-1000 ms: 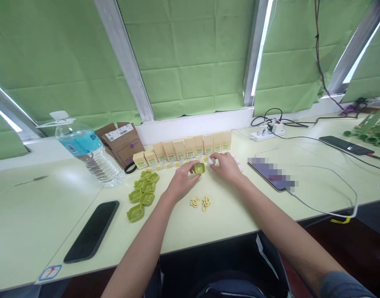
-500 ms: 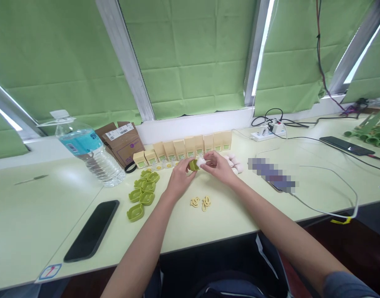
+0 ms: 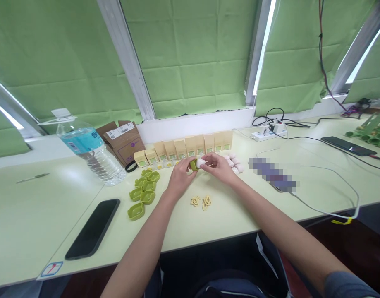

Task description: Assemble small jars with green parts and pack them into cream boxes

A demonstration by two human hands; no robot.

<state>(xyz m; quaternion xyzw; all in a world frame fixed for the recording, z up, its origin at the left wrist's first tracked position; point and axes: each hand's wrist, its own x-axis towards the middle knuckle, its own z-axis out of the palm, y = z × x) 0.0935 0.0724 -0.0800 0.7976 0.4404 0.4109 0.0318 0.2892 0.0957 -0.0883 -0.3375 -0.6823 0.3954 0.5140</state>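
Note:
Above the middle of the table, my left hand (image 3: 181, 176) is closed around a small green cup-like piece (image 3: 194, 164). My right hand (image 3: 219, 167) pinches a white rounded piece (image 3: 200, 162) against the open side of that green piece; fingers hide part of both. Several more green pieces (image 3: 136, 211) of the same kind stand grouped to the left of my left hand. Pale rounded pieces (image 3: 235, 160) lie in a cluster just beyond my right hand. Two small heaps of yellow loops (image 3: 206, 203) rest on the table nearer to me.
A row of small cream boxes (image 3: 190, 147) lines the back, beside a brown carton (image 3: 124, 142) and a large water bottle (image 3: 92, 147). One black phone (image 3: 93, 229) lies at left. At right are a blurred-out device (image 3: 272, 174), a cable, and a power strip (image 3: 268, 133).
The white piece sits slightly closer against the green piece in my hands. Otherwise the view has shifted only a little, and the things on the table stay where they were.

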